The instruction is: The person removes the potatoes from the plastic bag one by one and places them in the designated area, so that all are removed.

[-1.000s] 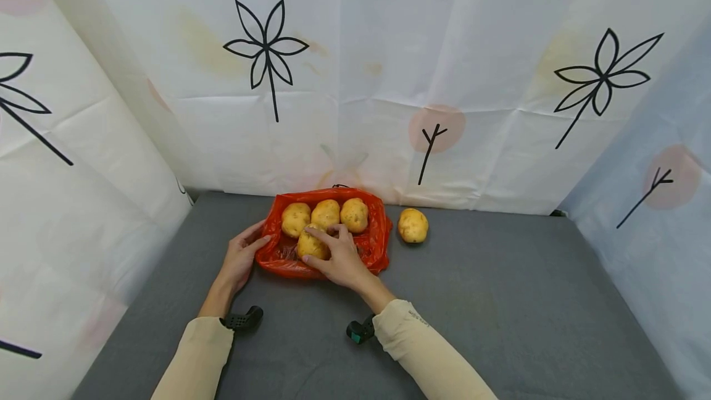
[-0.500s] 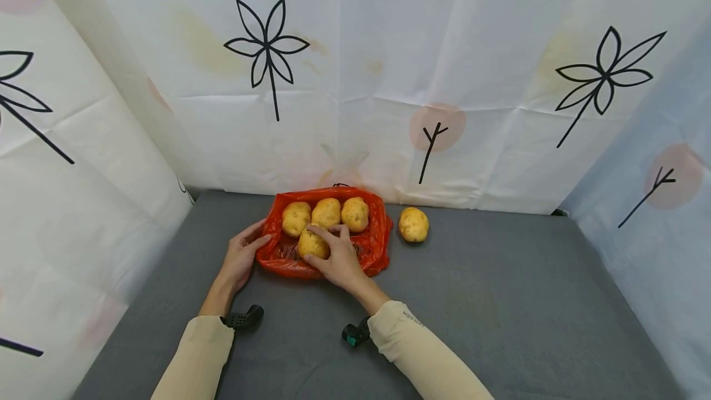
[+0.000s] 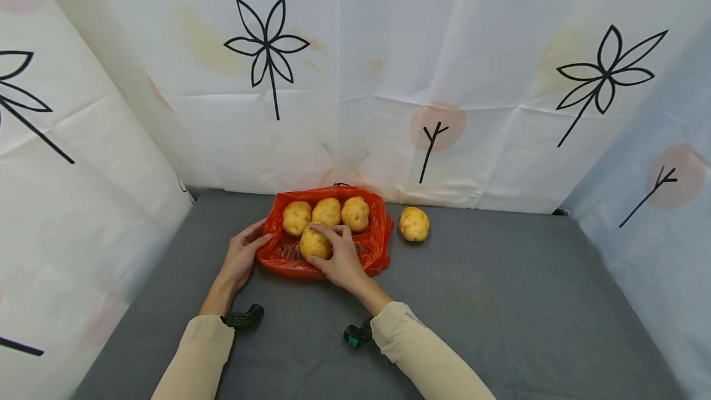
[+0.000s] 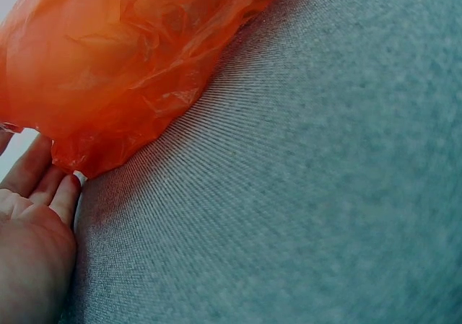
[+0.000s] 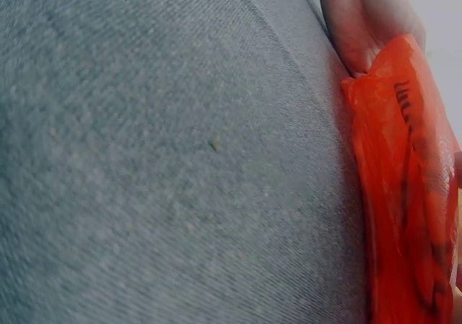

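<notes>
A red plastic bag (image 3: pixel 374 252) lies spread open on the grey table, holding several potatoes. Three of them sit in a row at the back: left potato (image 3: pixel 297 218), middle potato (image 3: pixel 326 212), right potato (image 3: pixel 355 213). In front of the row, my right hand (image 3: pixel 343 261) grips another potato (image 3: pixel 314 244) between thumb and fingers, over the bag's inside. My left hand (image 3: pixel 242 258) holds the bag's left edge, thumb at the rim. The left wrist view shows its fingers (image 4: pixel 65 198) against the bag's corner (image 4: pixel 94 154).
One more potato (image 3: pixel 413 224) rests on the table (image 3: pixel 489 289), right of the bag. A white patterned cloth (image 3: pixel 355 66) hangs behind the table and along both sides.
My right hand and the potato in it have shifted very slightly to the right. The left hand keeps its place at the bag's edge.
</notes>
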